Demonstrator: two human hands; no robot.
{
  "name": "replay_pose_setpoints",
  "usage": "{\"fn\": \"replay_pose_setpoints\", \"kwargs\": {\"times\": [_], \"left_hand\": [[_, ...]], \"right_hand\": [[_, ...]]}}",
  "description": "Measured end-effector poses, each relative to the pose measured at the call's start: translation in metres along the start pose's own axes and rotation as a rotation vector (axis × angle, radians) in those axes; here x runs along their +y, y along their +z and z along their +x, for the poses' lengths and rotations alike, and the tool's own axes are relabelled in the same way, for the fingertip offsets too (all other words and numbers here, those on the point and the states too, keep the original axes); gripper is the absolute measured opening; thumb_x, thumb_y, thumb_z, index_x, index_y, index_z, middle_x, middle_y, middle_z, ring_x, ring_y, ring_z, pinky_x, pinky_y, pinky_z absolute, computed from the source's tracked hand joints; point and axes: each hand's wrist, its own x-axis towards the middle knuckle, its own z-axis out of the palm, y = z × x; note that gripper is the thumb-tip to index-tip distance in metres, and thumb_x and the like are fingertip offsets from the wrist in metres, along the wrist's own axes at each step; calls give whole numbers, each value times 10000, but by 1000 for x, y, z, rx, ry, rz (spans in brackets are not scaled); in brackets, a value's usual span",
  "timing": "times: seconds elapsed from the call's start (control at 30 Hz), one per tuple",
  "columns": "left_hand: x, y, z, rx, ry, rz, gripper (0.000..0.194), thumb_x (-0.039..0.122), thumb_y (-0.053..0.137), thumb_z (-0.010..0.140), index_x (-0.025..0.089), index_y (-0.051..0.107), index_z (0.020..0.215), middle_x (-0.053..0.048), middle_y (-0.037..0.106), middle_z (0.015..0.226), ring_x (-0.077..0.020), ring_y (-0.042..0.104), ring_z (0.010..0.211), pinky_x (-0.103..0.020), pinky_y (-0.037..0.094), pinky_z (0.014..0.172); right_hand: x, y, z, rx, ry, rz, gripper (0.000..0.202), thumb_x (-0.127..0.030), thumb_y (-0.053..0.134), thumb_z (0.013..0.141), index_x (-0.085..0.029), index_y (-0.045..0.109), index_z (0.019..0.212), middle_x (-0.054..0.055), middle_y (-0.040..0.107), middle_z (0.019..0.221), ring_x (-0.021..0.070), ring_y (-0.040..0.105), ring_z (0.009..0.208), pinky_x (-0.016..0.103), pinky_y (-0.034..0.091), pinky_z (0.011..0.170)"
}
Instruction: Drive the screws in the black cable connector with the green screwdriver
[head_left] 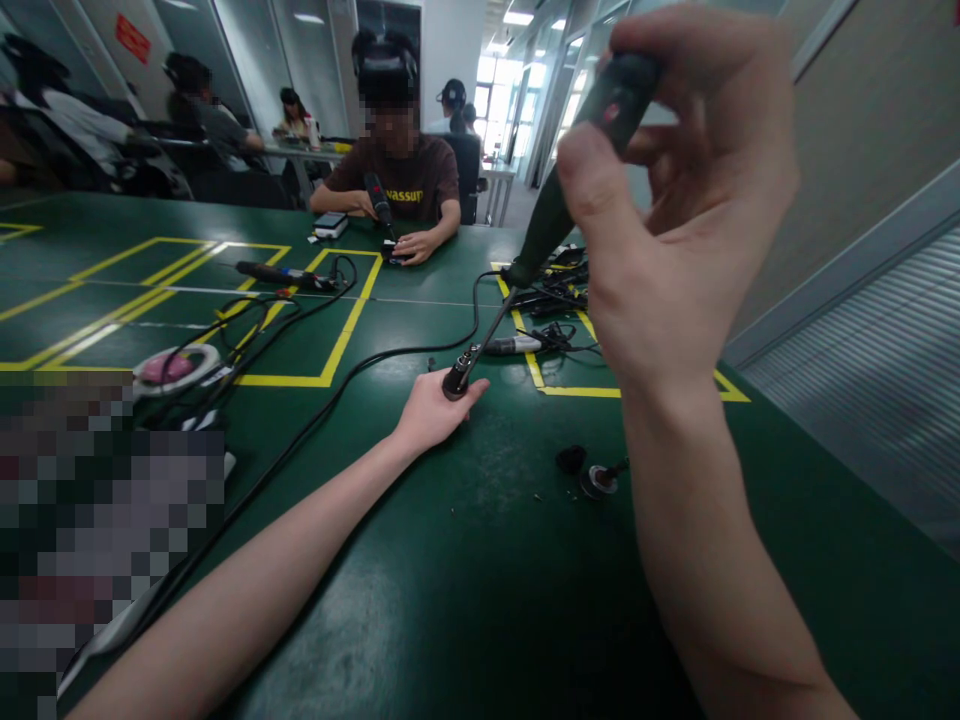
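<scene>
My right hand [675, 190], raised at the upper right, is closed around the dark handle of an electric screwdriver [551, 215]. Its thin shaft slants down and left to a small black cylindrical part [456, 382]. My left hand [433, 408] grips that part near the middle of the green table [450, 600]; whether the tip touches it or passes in front cannot be made out. Right of my left hand lie a small black piece [571, 459] and a round metal-rimmed part [600, 481], with tiny bits beside them.
A black cable [375, 355] crosses the table. Beyond are another screwdriver [281, 275], a tape roll [176, 368], a grey-and-black tool [514, 345] and a pile of black parts [555, 285]. A person [401, 170] works opposite; others sit farther back.
</scene>
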Motion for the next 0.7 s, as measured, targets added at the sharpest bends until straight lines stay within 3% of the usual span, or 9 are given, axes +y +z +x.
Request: {"fn": "replay_pose_setpoints", "kwargs": {"times": [0.07,0.17,0.33,0.47,0.57,0.7], "left_hand": [[2,0,0,-19,-16,-23,453,548,658,917,215,545,632,22,609,534,-150,577,530,-285,457,626],[4,0,-1,-72,-26,-66,436,546,665,918,212,559,661,21,621,556,-153,593,553,-293,483,656],[7,6,-3,-134,-55,-125,405,540,680,916,209,568,711,24,639,593,-156,605,584,-301,499,678],[10,11,-4,-218,-58,-176,375,510,696,908,205,571,730,28,641,620,-150,598,603,-298,493,683],[10,13,-4,-238,-44,-198,366,503,705,898,201,579,732,32,636,625,-149,588,609,-297,484,680],[8,12,-4,-236,-41,-208,365,517,698,895,202,587,748,28,650,634,-156,601,616,-305,494,693]], "right_hand": [[2,-1,0,-5,1,-33,298,-305,784,923,-262,683,1200,52,682,1307,294,669,1311,386,649,975],[1,1,0,-38,29,42,282,-252,723,951,-304,676,1225,51,719,1297,291,683,1284,372,662,903],[-1,11,-3,-39,24,119,300,-241,631,985,-306,646,1278,14,589,1516,276,661,1341,338,651,893],[-3,11,-3,-56,79,37,409,-353,765,929,-312,622,1309,23,662,1403,274,677,1298,298,651,835],[-2,10,-4,-72,72,18,444,-289,756,930,-317,605,1346,25,712,1247,237,719,1163,304,647,854],[0,13,-6,-76,28,49,421,-321,653,994,-346,561,1405,11,566,1563,239,682,1259,312,645,887]]}}
